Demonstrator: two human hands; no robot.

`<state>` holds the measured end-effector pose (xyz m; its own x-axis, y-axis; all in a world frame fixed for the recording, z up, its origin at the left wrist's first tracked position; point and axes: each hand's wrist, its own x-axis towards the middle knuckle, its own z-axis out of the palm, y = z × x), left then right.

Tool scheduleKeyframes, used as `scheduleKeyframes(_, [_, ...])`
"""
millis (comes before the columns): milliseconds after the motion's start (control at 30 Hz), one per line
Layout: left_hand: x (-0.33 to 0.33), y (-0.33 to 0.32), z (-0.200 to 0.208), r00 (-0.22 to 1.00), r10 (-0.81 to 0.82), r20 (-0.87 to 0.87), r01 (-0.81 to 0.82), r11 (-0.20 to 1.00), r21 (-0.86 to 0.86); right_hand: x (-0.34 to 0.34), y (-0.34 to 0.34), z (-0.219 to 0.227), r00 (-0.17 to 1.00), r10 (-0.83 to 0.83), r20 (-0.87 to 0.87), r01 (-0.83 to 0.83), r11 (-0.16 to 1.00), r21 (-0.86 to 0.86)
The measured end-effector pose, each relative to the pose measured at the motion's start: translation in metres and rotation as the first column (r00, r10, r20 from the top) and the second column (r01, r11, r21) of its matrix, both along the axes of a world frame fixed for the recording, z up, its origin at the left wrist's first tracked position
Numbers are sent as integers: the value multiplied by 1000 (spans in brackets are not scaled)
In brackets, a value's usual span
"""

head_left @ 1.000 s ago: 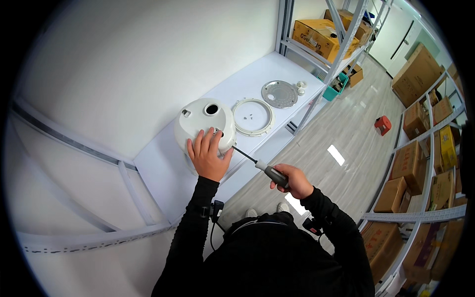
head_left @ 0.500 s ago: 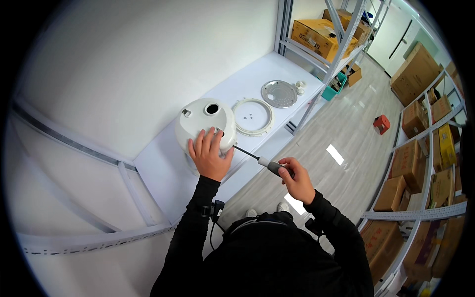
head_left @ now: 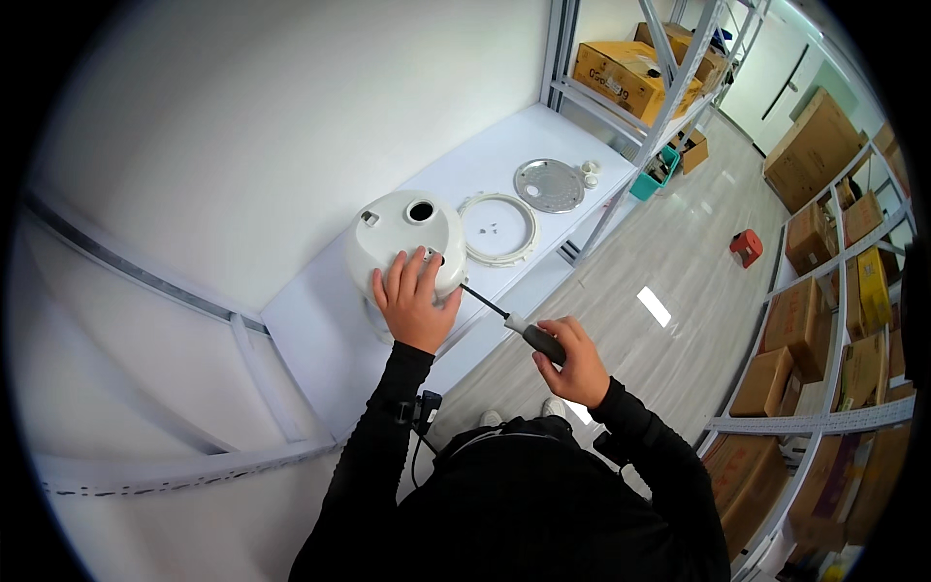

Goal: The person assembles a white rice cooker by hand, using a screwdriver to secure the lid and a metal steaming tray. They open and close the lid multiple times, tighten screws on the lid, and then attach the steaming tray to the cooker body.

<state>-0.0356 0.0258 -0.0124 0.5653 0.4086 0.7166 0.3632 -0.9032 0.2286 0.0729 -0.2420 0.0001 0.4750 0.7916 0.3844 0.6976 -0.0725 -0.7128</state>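
Observation:
A rounded white appliance housing [head_left: 398, 228] with a dark round hole in its top sits near the front edge of the white table. My left hand [head_left: 417, 303] lies on its near side with the fingers spread. In my right hand [head_left: 577, 364] is a screwdriver [head_left: 541, 341] with a grey and dark handle. Its thin shaft reaches up and left to the housing's lower right side, just beside my left thumb. The tip is hidden at the housing.
Right of the housing, a white ring [head_left: 531, 238] surrounds several small pieces, perhaps screws. Beyond it lie a round metal plate [head_left: 549, 186] and small white parts [head_left: 591, 175]. A shelf upright [head_left: 669, 107] rises at the table's far end. A red stool [head_left: 746, 247] stands on the floor.
My right hand has shifted slightly down, and its fingers sit differently around the screwdriver handle. My left hand stays on the housing.

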Motion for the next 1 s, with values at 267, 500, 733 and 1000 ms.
scheduleKeyframes(267, [-1,-1,-1,1000,5,-31,-5,1000,-3,6,5,9,410,-46,-911,-87,992,-89])
scheduleKeyframes(500, [-2,0,0,999,8,-43,-9,1000,-15,21,5,1,224,-32,-974,-132,989,-63])
scheduleKeyframes(733, [-2,0,-2,1000,13,-27,-13,1000,-15,11,3,-8,834,-46,-549,81,996,39])
scheduleKeyframes(1000, [-1,1,-4,999,24,-29,-24,1000,-2,15,5,10,307,-121,-944,41,993,-114])
